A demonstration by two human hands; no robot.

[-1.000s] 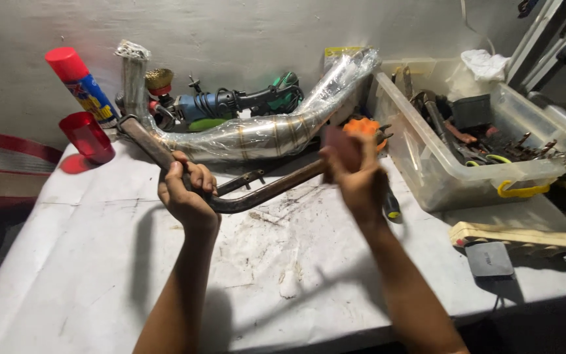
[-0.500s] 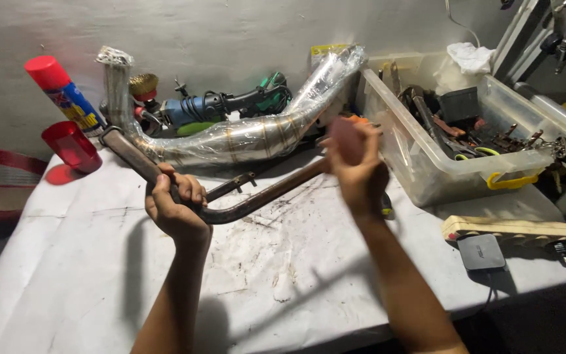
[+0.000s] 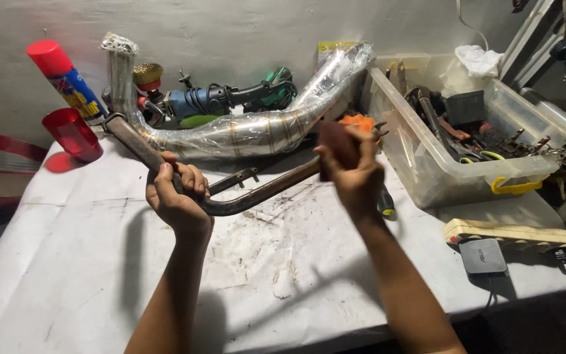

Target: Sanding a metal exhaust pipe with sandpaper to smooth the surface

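My left hand (image 3: 177, 196) grips a bent, rusty brown metal pipe (image 3: 257, 192) near its bend and holds it just above the white-covered table (image 3: 67, 262). My right hand (image 3: 355, 172) is closed around a dark reddish-brown pad (image 3: 337, 143) pressed on the pipe's right stretch. A small bracket (image 3: 234, 178) sticks out of the pipe between my hands. Behind lies a long curved exhaust pipe wrapped in clear plastic (image 3: 250, 128).
A red-capped spray can (image 3: 67, 82) and a red cup (image 3: 73, 134) stand at the back left. Power tools (image 3: 221, 98) lie along the wall. A clear plastic bin of tools (image 3: 466, 141) sits at the right, a small black box (image 3: 483, 255) near the front edge.
My right hand has slid a little left and down along the pipe with the pad. My left hand keeps its grip at the bend.
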